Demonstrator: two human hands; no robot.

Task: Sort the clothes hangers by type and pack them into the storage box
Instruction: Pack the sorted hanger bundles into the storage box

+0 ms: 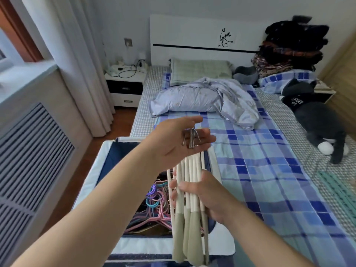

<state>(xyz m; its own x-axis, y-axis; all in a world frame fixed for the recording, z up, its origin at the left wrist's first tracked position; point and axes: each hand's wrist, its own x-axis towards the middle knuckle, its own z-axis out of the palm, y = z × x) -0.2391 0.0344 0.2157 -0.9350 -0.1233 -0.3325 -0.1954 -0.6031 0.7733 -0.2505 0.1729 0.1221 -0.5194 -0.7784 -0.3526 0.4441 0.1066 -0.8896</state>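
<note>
A bundle of white hangers (189, 216) with grey-green padded ends hangs above the storage box (87, 186). My right hand (208, 197) grips the bundle around its middle. My left hand (179, 140) is palm up at the top, thumb over the metal hooks (191, 138), which lie across its straight fingers. The box is navy with white walls and stands on the floor against the bed's left side. Inside lie several thin pink, purple and blue hangers (155, 207), partly hidden by the bundle.
The bed (269, 170) with a blue checked sheet runs along the right, holding a crumpled duvet (204, 99), a pillow, a grey plush toy (317, 120) and stacked dark clothes. A radiator cover (32, 151), curtains and a nightstand (125, 87) stand to the left.
</note>
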